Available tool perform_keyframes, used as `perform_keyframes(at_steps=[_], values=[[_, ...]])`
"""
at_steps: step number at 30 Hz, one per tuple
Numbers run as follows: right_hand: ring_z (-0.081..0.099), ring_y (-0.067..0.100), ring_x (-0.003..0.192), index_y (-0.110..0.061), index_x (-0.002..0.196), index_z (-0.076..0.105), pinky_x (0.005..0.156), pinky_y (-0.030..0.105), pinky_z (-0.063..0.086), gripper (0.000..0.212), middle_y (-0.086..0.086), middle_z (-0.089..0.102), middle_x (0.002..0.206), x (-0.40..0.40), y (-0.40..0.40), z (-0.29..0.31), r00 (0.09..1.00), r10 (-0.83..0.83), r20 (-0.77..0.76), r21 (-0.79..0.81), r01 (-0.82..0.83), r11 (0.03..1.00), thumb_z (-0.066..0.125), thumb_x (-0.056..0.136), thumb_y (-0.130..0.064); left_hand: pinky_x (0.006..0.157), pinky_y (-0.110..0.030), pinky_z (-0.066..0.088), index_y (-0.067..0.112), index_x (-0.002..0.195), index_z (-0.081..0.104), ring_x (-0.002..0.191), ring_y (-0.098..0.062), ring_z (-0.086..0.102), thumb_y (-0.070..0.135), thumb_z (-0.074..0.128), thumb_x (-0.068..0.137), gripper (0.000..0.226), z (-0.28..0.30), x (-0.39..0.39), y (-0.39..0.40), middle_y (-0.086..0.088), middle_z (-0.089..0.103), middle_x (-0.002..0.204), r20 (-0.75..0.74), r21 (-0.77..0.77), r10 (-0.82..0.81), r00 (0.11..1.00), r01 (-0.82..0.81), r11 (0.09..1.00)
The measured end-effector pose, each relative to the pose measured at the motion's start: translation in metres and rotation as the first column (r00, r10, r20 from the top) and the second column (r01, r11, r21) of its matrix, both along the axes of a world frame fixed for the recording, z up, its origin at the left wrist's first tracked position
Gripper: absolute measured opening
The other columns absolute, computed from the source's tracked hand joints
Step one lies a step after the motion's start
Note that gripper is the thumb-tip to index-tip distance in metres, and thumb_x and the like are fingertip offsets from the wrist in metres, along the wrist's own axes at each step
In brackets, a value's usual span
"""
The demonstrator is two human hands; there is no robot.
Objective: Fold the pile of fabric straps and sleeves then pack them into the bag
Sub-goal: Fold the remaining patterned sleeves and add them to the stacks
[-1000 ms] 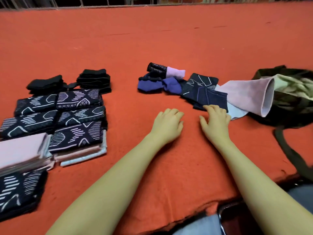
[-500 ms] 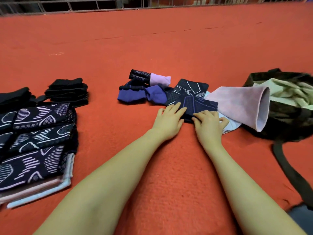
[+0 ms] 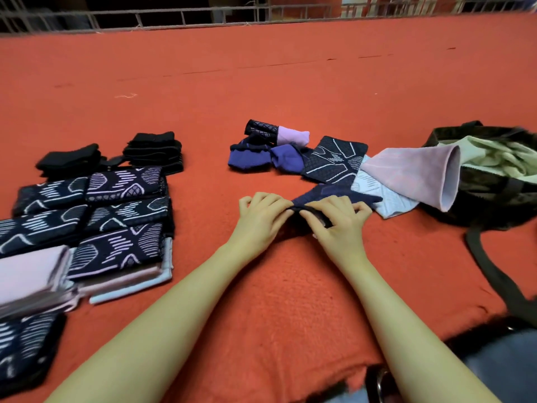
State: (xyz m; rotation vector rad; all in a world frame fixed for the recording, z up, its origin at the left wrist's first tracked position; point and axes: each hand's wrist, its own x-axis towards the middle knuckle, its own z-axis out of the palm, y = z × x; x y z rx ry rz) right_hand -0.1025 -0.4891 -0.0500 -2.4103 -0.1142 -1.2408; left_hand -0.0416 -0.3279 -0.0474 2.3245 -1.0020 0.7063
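Observation:
My left hand [image 3: 263, 218] and my right hand [image 3: 338, 221] both pinch the near edge of a dark navy sleeve [image 3: 334, 196] lying on the red cloth. Behind it lie a patterned navy sleeve [image 3: 334, 158], a pale blue piece [image 3: 377, 196] and a pink sleeve [image 3: 412, 173] that reaches over the dark bag [image 3: 499, 187] at the right. Purple and navy rolled pieces [image 3: 261, 152] sit further back. Folded patterned sleeves [image 3: 116, 216] are stacked at the left.
Folded black straps [image 3: 154, 151] sit behind the left stacks, with pink folded pieces [image 3: 32, 274] at the near left. The bag holds pale green fabric [image 3: 494, 158], and its strap [image 3: 494, 274] trails toward me. A metal railing [image 3: 261, 13] bounds the far edge.
Both hands reached forward from the bare cloth to the navy sleeve, pressed on it, and now pinch its near edge and have pulled it toward me.

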Motion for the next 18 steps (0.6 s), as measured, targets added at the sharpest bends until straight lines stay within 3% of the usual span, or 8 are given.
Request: perform_keyframes(at_steps=[7, 10, 15, 18], values=[[0.047, 0.007, 0.076, -0.024, 0.076, 0.07, 0.075, 0.03, 0.014, 0.027, -0.013, 0.06, 0.072, -0.035, 0.058, 0.0, 0.981, 0.178, -0.078, -0.1, -0.185, 0.978, 0.055, 0.086, -0.044, 0.072, -0.03, 0.019, 0.023, 0.088, 0.07, 0.089, -0.012, 0.045, 0.039, 0.042, 0.089, 0.033, 0.003, -0.04, 0.083, 0.008, 0.066, 0.089, 0.062, 0.207, 0.041, 0.997, -0.053, 0.977], [0.044, 0.006, 0.075, -0.023, 0.073, 0.069, 0.075, 0.028, 0.013, 0.027, -0.012, 0.057, 0.068, -0.043, 0.087, 0.006, 0.979, 0.187, -0.08, -0.094, -0.194, 0.976, 0.055, 0.085, -0.043, 0.072, -0.033, 0.022, 0.024, 0.084, 0.071, 0.085, -0.018, 0.056, 0.039, 0.042, 0.087, 0.033, 0.01, -0.052, 0.108, 0.008, 0.066, 0.087, 0.116, 0.277, 0.068, 0.991, -0.098, 0.956], [0.043, 0.003, 0.074, -0.025, 0.073, 0.069, 0.076, 0.028, 0.013, 0.027, -0.013, 0.056, 0.066, -0.058, 0.132, 0.01, 0.981, 0.165, -0.098, 0.0, -0.166, 0.986, 0.054, 0.083, -0.046, 0.073, -0.034, 0.023, 0.024, 0.081, 0.071, 0.089, -0.016, 0.046, 0.039, 0.042, 0.085, 0.033, 0.022, -0.061, 0.143, 0.006, 0.065, 0.086, 0.206, 0.298, 0.088, 0.975, -0.149, 0.943], [0.045, 0.004, 0.075, -0.027, 0.073, 0.07, 0.075, 0.026, 0.012, 0.031, -0.013, 0.057, 0.068, -0.064, 0.15, 0.006, 0.974, 0.163, -0.157, 0.011, -0.163, 0.987, 0.051, 0.082, -0.05, 0.074, -0.035, 0.025, 0.024, 0.08, 0.072, 0.086, -0.02, 0.056, 0.039, 0.041, 0.083, 0.035, 0.024, -0.065, 0.16, 0.005, 0.065, 0.084, 0.225, 0.359, 0.082, 0.971, -0.161, 0.919]])
